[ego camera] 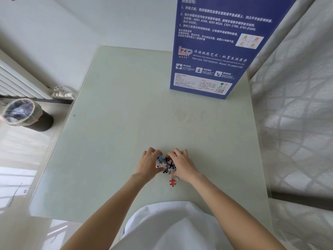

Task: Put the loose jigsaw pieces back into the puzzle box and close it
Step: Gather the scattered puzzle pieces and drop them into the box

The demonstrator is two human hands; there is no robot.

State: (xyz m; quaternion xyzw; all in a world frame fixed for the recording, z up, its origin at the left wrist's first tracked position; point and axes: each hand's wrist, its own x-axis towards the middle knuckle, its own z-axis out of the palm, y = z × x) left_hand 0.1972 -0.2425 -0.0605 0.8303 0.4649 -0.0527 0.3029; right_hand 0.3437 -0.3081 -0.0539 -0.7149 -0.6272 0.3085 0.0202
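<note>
A small heap of jigsaw pieces point(166, 165), blue, white, black and red, lies on the pale green table point(126, 123) near its front edge. My left hand point(148, 164) cups the heap from the left with curled fingers. From the right, my right hand point(182, 164) cups the same heap, fingers curled over it. One red piece point(172, 182) lies apart on the table, just below my right hand. The blue puzzle box point(216, 51) stands upright at the far right of the table, its printed back facing me. Its opening is out of view.
A bin lined with a plastic bag point(23, 113) stands on the floor to the left, beside a white radiator point(19, 82). A patterned mattress point(295, 105) runs along the table's right edge. My white garment point(171, 228) covers the table's front edge.
</note>
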